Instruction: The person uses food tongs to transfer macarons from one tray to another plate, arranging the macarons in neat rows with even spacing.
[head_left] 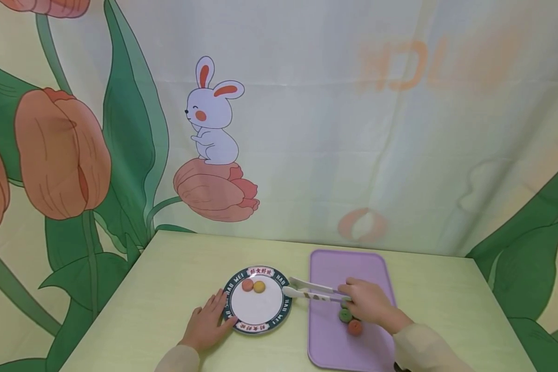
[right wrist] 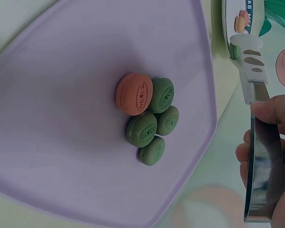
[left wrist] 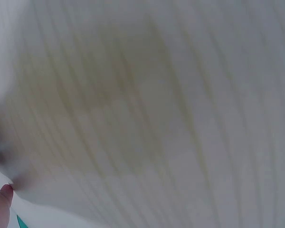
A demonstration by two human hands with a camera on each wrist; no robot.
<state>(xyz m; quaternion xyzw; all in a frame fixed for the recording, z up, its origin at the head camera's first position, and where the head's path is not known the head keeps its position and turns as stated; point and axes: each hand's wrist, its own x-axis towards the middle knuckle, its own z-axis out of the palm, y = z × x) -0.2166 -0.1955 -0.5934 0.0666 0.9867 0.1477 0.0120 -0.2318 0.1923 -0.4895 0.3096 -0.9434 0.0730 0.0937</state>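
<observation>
My right hand [head_left: 366, 302] grips a pair of tongs [head_left: 318, 293] with metal handles and white tips over the purple tray. In the right wrist view, a green macaron [right wrist: 234, 51] sits between the tips, which reach the right rim of the round plate [head_left: 260, 307]. On the plate lie a pink macaron [head_left: 247, 284] and a yellow macaron [head_left: 259, 287]. My left hand [head_left: 206, 320] rests at the plate's left rim with its fingers extended. An orange macaron [right wrist: 134, 94] and several green macarons [right wrist: 142, 129] are clustered on the tray.
The purple tray [head_left: 323, 336] lies to the right of the plate on the pale table [head_left: 181, 268]. A curtain [head_left: 297, 155] printed with tulips and a rabbit hangs behind the table. In the left wrist view, pale blurred fabric [left wrist: 180, 118] covers most of the picture.
</observation>
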